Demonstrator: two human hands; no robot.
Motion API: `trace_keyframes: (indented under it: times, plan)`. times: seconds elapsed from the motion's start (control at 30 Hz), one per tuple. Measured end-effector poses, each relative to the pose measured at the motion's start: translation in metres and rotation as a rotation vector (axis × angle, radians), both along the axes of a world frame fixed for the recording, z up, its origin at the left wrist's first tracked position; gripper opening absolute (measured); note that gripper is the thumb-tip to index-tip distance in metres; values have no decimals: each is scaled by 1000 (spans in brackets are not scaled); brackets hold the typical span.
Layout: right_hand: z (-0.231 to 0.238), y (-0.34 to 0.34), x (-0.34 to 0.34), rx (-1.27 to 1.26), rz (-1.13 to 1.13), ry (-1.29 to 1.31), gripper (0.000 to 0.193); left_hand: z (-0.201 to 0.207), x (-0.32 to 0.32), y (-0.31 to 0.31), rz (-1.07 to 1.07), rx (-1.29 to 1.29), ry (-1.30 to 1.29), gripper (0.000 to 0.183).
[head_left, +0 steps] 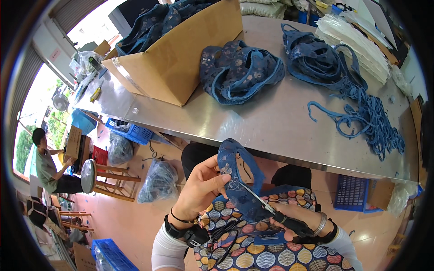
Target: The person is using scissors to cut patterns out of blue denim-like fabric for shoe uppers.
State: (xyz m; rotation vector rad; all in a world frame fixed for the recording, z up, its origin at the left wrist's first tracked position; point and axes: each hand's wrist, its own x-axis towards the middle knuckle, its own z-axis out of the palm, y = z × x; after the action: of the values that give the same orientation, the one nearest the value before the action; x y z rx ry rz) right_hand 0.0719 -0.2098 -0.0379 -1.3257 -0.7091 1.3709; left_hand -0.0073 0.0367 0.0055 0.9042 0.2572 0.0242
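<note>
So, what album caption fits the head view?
Left hand holds a looped dark-blue patterned fabric strip; right hand holds black-handled metal scissors against it.

Patterned blue strip and scissors in hand

A dark blue fabric strip (pixel 246 202) with a pale floral print and a lighter blue edge curves into an upright open loop, its upper end pinched between the thumb and fingers of the left hand (pixel 204 184). The scissors (pixel 279 216), with slim metal blades and dark handles, sit in the right hand (pixel 298 213), slanting up and leftward. Their blades lie against the strip's printed face; how far they are parted is unclear.
</note>
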Motion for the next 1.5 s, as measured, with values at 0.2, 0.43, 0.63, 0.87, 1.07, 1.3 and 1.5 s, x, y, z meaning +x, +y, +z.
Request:
trace_keyframes:
  times: [0.2,0.43,0.63,0.87,1.07,1.3,1.5]
  plan:
    - [-11,-3,-2,-452,-265,962,37,-6,-4,-10,184,106,-149,37]
    - [-38,-20,-7,-265,-284,1476,41,-12,-7,-22,330,244,-260,38]
    - [-86,-47,-5,-53,130,1793,44,-12,-7,-32,436,295,-293,38]
    - [-53,-36,-1,32,180,896,52,-12,-8,-36,457,340,-316,38]
    - [-45,-21,3,206,206,586,57,-9,-8,-48,453,405,-331,37]
    - [-20,-14,-4,24,109,935,58,-15,-10,-57,529,576,-314,38]
    - [-5,-9,-2,-211,26,985,58,-13,-9,-66,609,709,-313,39]
